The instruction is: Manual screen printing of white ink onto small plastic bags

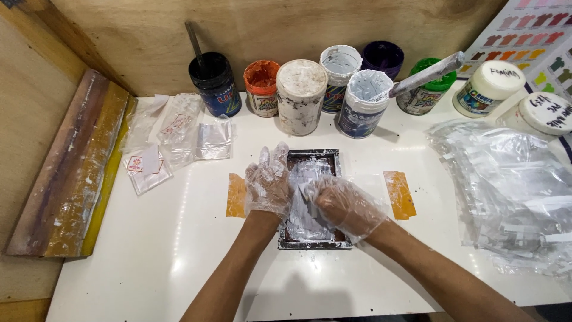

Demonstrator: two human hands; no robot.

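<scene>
- White table (179, 250), plywood walls; bag heap (512, 185) at right, within reach.
- Paint jars (301, 95) lined at back, clear of work.
- Frame (314, 156) at centre, between tape strips.
- Left hand (268, 182), gloved, fingers spread flat, pins frame.
- Right hand (345, 206): fingers curled together, pressing the mesh.

The left hand (267, 186) and right hand (345, 206) covered much of the small frame (313, 156), so whatever lay under the palms was hidden. Whether the right hand pinched anything could not be told. The heap of clear bags (512, 191) ran off the right edge, as did the colour chart (530, 36). The purple jar (383, 56) stood half hidden behind the white tubs (341, 65). The stick (195, 42) disappeared into the black jar (213, 80). The small packets (146, 167) held something reddish, perhaps labels, too small to tell.
</scene>
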